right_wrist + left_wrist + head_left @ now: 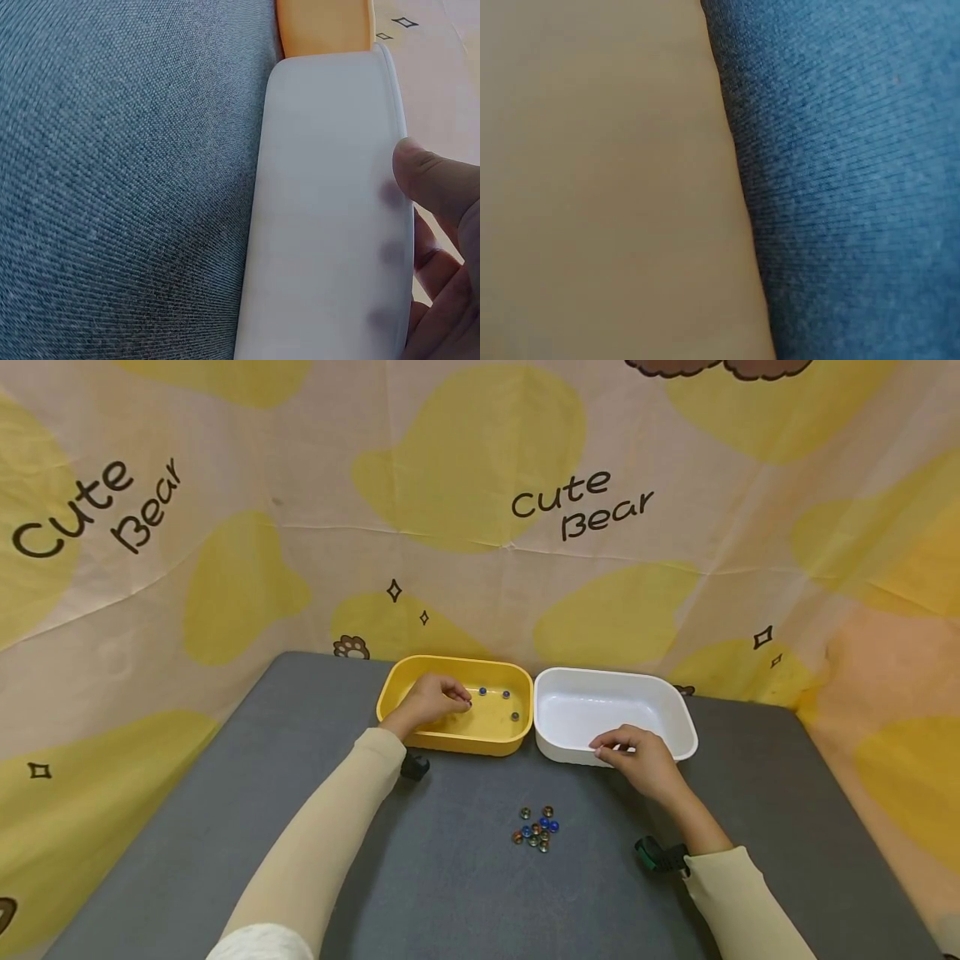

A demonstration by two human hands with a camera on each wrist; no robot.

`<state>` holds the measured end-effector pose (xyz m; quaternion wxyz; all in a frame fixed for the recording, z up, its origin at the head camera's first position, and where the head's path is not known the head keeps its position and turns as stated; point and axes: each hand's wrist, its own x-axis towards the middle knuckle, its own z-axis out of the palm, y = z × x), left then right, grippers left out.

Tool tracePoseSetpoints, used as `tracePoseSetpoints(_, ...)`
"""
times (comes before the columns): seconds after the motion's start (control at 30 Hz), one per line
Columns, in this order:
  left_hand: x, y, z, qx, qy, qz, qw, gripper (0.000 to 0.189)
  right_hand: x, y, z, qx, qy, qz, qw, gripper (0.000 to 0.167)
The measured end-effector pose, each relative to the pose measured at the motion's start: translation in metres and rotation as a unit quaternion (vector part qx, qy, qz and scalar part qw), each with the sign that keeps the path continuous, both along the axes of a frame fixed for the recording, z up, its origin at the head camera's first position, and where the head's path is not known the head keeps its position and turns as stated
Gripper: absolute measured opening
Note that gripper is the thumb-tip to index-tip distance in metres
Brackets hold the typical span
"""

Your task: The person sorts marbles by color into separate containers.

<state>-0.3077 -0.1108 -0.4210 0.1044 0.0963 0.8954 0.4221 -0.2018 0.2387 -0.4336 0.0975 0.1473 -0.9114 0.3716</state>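
Note:
My left hand (435, 699) is inside the yellow tray (513, 747), thumb and fingertips pinching a small dark marble (468, 702). Three blue-toned marbles (506, 695) lie on that tray's floor. At the near rim of the white tray (558, 750) is my right hand (637, 758), its fingers bent and thumb tip close to the index finger. In the right wrist view, the thumb (431, 176) overlaps the rim, and dark spots show through the wall below. I cannot tell whether this hand pinches anything. The left wrist view shows only sleeve and table cloth.
A loose cluster of glass marbles (536, 831), blue, amber and clear, lies on the grey table (450, 893) in front of the trays. The trays stand side by side against a printed curtain (465, 460). Dark wrist devices (660, 857) sit on both arms.

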Motion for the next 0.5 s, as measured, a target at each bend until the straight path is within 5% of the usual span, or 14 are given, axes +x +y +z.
tracePoseSetpoints(0.5, -0.006, 0.0029, -0.0056, -0.036, -0.05, 0.005, 0.9981, 0.009, 0.0002, 0.0006, -0.0017, -0.004, 0.011, 0.001, 0.9999, 0.007)
